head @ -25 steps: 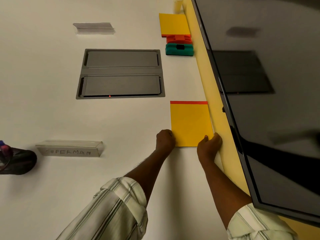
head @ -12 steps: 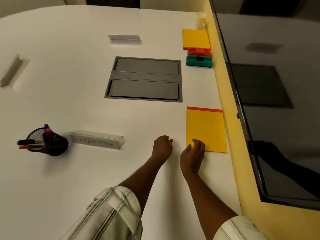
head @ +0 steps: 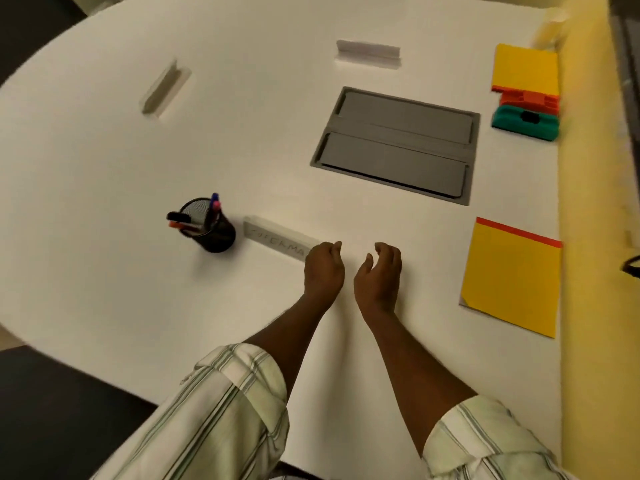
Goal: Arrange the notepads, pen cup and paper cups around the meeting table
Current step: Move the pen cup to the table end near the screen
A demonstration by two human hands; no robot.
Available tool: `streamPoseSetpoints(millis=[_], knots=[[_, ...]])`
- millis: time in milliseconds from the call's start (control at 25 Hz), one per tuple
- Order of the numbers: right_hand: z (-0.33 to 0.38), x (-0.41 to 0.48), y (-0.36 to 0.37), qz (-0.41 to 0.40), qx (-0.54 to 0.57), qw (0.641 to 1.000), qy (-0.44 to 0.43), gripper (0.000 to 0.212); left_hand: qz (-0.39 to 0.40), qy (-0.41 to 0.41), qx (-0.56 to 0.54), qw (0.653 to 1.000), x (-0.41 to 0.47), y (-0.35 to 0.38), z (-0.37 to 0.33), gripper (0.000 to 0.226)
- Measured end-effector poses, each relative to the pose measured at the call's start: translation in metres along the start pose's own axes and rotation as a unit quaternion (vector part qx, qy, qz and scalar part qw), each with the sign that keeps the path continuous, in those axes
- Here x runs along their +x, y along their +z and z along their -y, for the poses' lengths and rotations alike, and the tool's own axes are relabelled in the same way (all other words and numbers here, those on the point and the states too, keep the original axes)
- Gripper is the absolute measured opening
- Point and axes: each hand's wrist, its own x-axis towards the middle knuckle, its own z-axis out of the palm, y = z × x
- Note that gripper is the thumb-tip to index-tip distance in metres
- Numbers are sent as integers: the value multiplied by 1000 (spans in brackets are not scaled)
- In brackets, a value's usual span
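A yellow notepad with a red top strip lies flat near the table's right edge. A second yellow notepad lies farther back on the right. A black mesh pen cup holding markers stands left of centre. A blurred paper cup stands at the far right corner. My left hand and my right hand hover side by side over the white table, fingers loosely curled, holding nothing. Both are left of the near notepad, apart from it.
A clear name stand with writing lies just beyond my left hand. Two more name stands sit farther back. A grey cable hatch is set in the table. An orange block and a teal block lie by the far notepad. A yellow wall runs along the right.
Both hands have let go of the near yellow notepad and moved left, away from it. The view has swung left, bringing the pen cup further in.
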Motion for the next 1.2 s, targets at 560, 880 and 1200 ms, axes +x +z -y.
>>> streamPoseSetpoints(millis=[560,880,1200], knots=[[102,-12,85,172,24,976,-128,35,-276,-61,-64,957,31,-99,73,22],[151,-16,145,371,38,921,-116,82,-251,-239,-80,935,66,-148,119,69],[175,-18,179,394,148,906,-47,79,-217,-153,-201,943,78,-154,133,54]])
